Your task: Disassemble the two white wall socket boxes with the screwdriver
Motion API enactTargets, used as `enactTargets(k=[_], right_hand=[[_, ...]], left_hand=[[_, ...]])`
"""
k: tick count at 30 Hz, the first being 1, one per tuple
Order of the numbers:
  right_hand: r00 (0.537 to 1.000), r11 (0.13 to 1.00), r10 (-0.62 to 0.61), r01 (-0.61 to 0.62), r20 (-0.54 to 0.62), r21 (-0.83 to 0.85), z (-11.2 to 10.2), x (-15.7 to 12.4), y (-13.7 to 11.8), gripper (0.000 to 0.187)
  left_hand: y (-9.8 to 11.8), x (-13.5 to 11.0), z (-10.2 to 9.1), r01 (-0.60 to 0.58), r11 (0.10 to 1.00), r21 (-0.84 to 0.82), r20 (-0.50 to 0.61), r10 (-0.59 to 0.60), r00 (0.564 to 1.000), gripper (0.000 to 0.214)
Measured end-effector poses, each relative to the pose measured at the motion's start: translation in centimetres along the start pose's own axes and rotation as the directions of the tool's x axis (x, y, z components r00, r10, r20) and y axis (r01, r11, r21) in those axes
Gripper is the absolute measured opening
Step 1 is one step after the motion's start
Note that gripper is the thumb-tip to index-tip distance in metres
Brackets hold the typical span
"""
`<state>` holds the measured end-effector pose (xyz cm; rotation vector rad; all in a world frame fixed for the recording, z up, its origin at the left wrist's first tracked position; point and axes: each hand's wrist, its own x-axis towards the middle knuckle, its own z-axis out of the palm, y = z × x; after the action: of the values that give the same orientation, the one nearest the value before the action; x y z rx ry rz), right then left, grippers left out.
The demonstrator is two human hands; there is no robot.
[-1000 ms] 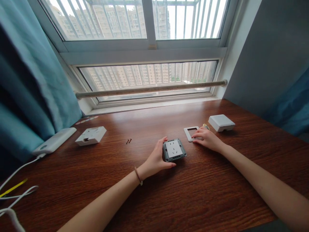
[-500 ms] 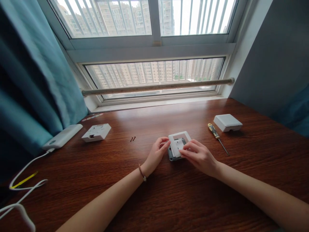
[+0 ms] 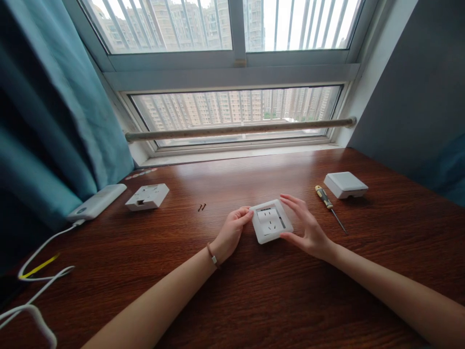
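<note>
A wall socket (image 3: 271, 221) lies on the dark wooden table (image 3: 254, 295), with a white frame plate set over its face. My left hand (image 3: 228, 233) curls against the socket's left edge, fingertips touching the frame. My right hand (image 3: 307, 228) grips the socket from the right, thumb at the near corner and fingers along the far side. Two small dark screws (image 3: 202, 207) lie to the left of the socket. A yellow-handled screwdriver (image 3: 330, 207) rests just right of my right hand.
A white mounting box (image 3: 147, 196) and a white power bank (image 3: 97, 201) with white cables (image 3: 34, 286) lie at the left. Another white box (image 3: 345, 184) sits at the far right. Teal curtain (image 3: 47, 121) hangs left; the window sill is behind.
My right hand picked up the white frame from beside the screwdriver and brought it left onto the socket. It now sits over the socket face, both hands holding its sides.
</note>
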<state>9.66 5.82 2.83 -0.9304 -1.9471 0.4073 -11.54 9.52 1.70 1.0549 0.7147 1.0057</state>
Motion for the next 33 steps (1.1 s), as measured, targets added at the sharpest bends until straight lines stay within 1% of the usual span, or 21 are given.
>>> enactTargets(k=[1, 3, 4, 6, 8, 11, 14, 18, 22, 25, 29, 31, 33], right_hand=[[0.997, 0.992, 0.067, -0.069, 0.030, 0.101, -0.1, 0.0, 0.4, 0.065], [0.981, 0.936, 0.165, -0.189, 0.106, 0.295, -0.2, -0.1, 1.2, 0.057], [0.971, 0.901, 0.194, -0.234, 0.141, 0.366, -0.1, -0.2, 1.5, 0.055], [0.956, 0.855, 0.221, -0.285, 0.193, 0.433, 0.1, -0.4, 2.1, 0.056], [0.950, 0.857, 0.218, -0.297, 0.226, 0.422, 0.3, -0.5, 2.4, 0.065], [0.944, 0.891, 0.210, -0.292, 0.255, 0.348, 0.2, -0.6, 2.6, 0.078], [0.948, 0.921, 0.206, -0.272, 0.243, 0.279, 0.1, -0.5, 2.8, 0.085], [0.956, 0.940, 0.185, -0.239, 0.226, 0.244, 0.2, -0.3, 3.5, 0.084], [0.951, 0.919, 0.182, -0.254, 0.249, 0.301, 0.3, -0.2, 4.0, 0.082], [0.945, 0.899, 0.191, -0.278, 0.267, 0.340, 0.3, -0.1, 4.1, 0.079], [0.936, 0.875, 0.192, -0.299, 0.295, 0.382, 0.4, -0.2, 3.9, 0.072], [0.933, 0.867, 0.199, -0.311, 0.300, 0.391, 0.5, -0.2, 3.7, 0.078], [0.927, 0.867, 0.214, -0.325, 0.307, 0.379, 0.5, -0.3, 3.7, 0.085]], left_hand=[[-0.1, 0.0, -0.1, 0.007, 1.000, 0.006, 0.005, -0.007, 1.000, 0.020], [-0.3, 0.1, -0.3, 0.012, 1.000, 0.023, 0.011, -0.012, 1.000, 0.020], [-0.4, 0.1, -0.4, 0.008, 0.999, 0.031, 0.008, -0.008, 1.000, 0.020], [-0.6, 0.2, -0.6, -0.001, 0.999, 0.047, 0.000, 0.001, 1.000, 0.022], [-0.7, 0.4, -0.8, 0.003, 0.998, 0.063, -0.005, -0.003, 1.000, 0.025], [-0.8, 0.5, -1.0, 0.019, 0.996, 0.091, -0.019, -0.017, 1.000, 0.028], [-0.8, 0.5, -1.0, 0.023, 0.992, 0.126, -0.037, -0.018, 0.999, 0.029], [-0.7, 0.5, -0.9, -0.003, 0.980, 0.201, -0.053, 0.014, 0.998, 0.031], [-0.7, 0.7, -0.9, -0.051, 0.952, 0.301, -0.093, 0.082, 0.992, 0.034], [-0.5, 0.7, -0.8, -0.080, 0.925, 0.372, -0.094, 0.124, 0.988, 0.036], [0.0, 0.5, -0.5, -0.093, 0.864, 0.494, -0.096, 0.160, 0.982, 0.033], [0.1, 0.4, -0.3, -0.091, 0.854, 0.513, -0.088, 0.158, 0.983, 0.033], [0.1, 0.4, -0.3, -0.078, 0.862, 0.501, -0.074, 0.132, 0.988, 0.036]])
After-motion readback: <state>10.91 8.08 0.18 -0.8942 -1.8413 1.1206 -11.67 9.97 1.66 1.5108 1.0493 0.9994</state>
